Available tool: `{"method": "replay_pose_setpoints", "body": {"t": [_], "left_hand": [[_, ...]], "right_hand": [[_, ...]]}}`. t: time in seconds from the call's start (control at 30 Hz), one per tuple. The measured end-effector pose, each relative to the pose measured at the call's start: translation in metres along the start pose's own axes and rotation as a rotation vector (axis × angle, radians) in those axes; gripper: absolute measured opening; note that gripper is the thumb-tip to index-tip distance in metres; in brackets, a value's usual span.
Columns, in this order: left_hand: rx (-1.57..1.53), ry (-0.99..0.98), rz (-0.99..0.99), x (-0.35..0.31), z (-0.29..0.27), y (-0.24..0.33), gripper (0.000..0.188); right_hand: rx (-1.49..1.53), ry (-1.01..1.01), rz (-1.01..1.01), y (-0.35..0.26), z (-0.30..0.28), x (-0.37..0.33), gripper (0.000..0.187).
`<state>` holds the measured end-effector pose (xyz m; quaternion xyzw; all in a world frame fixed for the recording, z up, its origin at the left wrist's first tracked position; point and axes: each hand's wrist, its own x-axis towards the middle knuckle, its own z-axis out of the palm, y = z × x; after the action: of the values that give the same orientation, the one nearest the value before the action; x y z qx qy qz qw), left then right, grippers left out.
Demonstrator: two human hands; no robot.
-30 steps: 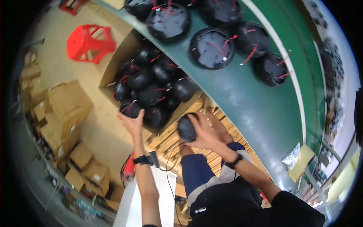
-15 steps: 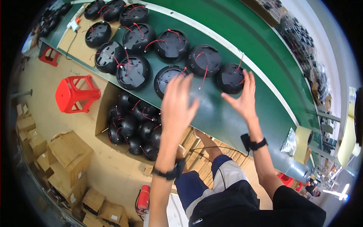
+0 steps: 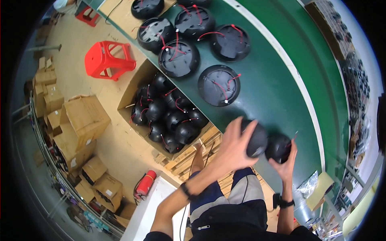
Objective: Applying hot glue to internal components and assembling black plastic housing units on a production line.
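Observation:
My left hand (image 3: 232, 149), blurred at the fingers, is closed on a round black plastic housing (image 3: 258, 140), tilted up near the front edge of the green table. Thumb and fingers of my right hand (image 3: 286, 166) are wrapped round a second black housing (image 3: 277, 147) just to its right, with a red wire at its far side. Farther left on the table, an open-faced housing (image 3: 219, 85) lies with its hollow side up and red wires with small white connectors across it. Several similar housings (image 3: 179, 58) stand beyond it.
Below the table edge, a cardboard box (image 3: 128, 105) holds several black housings. A red stool (image 3: 106, 60), stacked cartons (image 3: 86, 120) and a red fire extinguisher (image 3: 145, 182) stand on the left. A yellowish roll (image 3: 323, 185) and a clear plastic bag (image 3: 309, 184) lie at the table's right end.
Both hands went from open over the table to gripping one housing each. These two housings are now nearer to me, turned with their domes showing. The view has shifted too.

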<state>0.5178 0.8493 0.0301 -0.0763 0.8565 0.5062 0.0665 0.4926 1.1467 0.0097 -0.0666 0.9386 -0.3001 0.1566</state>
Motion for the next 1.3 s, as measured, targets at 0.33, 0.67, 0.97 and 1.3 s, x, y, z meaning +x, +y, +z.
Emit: {"method": "replay_pose_setpoints", "body": {"t": [0.33,0.67,0.97,1.3], "left_hand": [[0.388,0.773,-0.545,-0.010,-0.151,-0.254,0.113],[0.010,0.966,-0.348,-0.026,-0.134,-0.357,0.067],[-0.157,0.942,-0.389,-0.184,-0.134,-0.328,0.034],[-0.170,0.582,-0.011,-0.080,-0.135,-0.198,0.038]], "right_hand": [[0.174,-0.702,-0.472,-0.158,0.171,-0.011,0.123],[0.153,-0.406,-0.522,-0.237,0.317,0.059,0.118],[-0.203,0.045,-0.297,-0.310,0.406,0.182,0.083],[0.028,-0.212,-0.371,-0.249,0.205,0.009,0.011]]}}
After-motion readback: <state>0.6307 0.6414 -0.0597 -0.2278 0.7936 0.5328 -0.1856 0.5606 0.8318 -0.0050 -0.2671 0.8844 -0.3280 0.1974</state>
